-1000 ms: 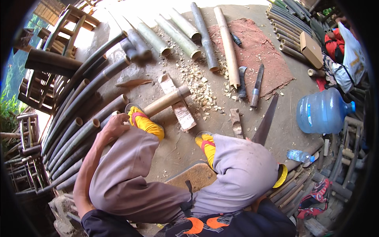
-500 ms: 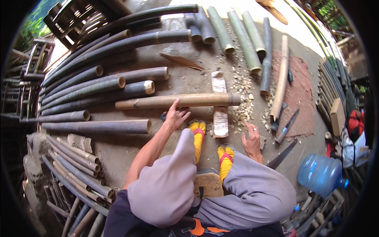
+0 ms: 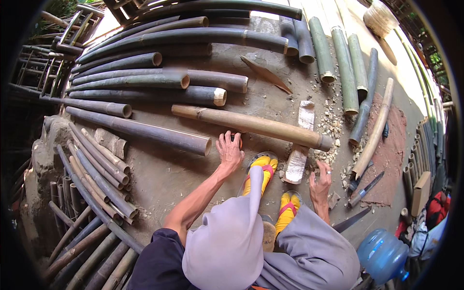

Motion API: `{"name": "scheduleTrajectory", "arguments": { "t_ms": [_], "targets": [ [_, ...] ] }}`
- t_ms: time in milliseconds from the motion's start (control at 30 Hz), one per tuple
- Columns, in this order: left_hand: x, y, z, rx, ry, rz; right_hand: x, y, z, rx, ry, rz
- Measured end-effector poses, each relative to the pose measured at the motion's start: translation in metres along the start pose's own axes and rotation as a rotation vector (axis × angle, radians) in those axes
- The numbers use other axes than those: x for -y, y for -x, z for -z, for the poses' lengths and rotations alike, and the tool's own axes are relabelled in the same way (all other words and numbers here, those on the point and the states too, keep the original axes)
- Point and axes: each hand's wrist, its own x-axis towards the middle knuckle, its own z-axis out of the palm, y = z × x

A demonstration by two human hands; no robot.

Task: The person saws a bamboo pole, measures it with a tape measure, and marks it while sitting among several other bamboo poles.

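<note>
My left hand [image 3: 229, 152] is low over the ground with its fingers spread. Its fingertips are at a small orange and dark thing [image 3: 240, 140], partly covered and too small to name. Just beyond lies a tan bamboo pole [image 3: 251, 124], its right part resting across a pale, chopped wooden block [image 3: 296, 166]. My right hand [image 3: 320, 183], a ring on one finger, hovers right of the block near my right foot, fingers loosely bent and apart, holding nothing.
Dark bamboo poles [image 3: 159, 130] lie in rows on the left, with thinner ones [image 3: 104, 181] stacked below. Green poles [image 3: 345, 72] lie at the far right. Beside a reddish mat [image 3: 391, 159] are a knife [image 3: 367, 189] and a saw blade [image 3: 352, 220]. A blue water jug [image 3: 383, 256] lies lower right.
My left hand has left the tan bamboo pole and come down to the small orange and dark thing. The view has swung, shifting the scene rightward. My right hand stays by the block, empty.
</note>
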Motion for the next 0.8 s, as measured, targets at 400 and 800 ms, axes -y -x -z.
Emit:
{"name": "scheduleTrajectory", "arguments": {
  "t_ms": [400,800],
  "targets": [
    [-0.103,-0.011,0.030,1.322,1.509,0.653,0.059,-0.004,-0.019,0.296,-0.643,-0.086],
    [-0.089,-0.009,0.030,1.043,1.297,0.124,0.042,-0.003,-0.005,0.395,-0.665,-0.424]
  ]
}}
